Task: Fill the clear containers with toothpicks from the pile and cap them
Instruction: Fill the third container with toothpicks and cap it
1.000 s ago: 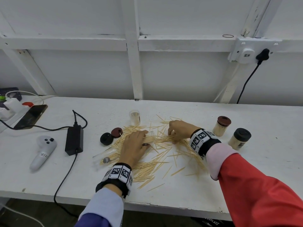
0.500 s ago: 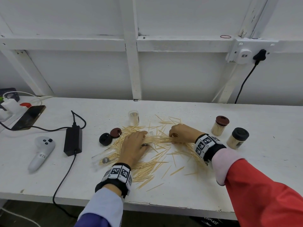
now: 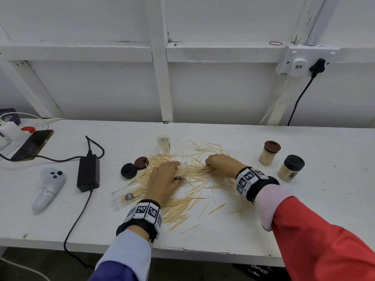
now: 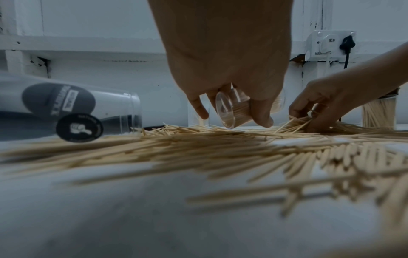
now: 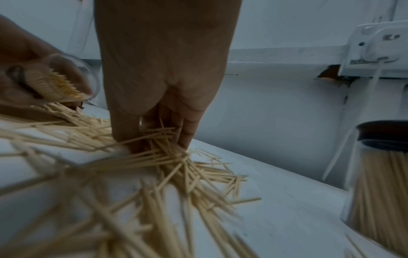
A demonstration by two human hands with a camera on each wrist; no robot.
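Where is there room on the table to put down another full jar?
Bare table lies right of the two capped jars, out to the edge. Another bare strip runs behind the toothpick pile, along the wall. The middle is crowded with toothpicks and both hands; the left holds a controller, adapter and cables.

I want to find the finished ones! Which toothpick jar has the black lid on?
The full jar with the black lid at the far right. Its neighbour wears a brown lid, and the other jars have none.
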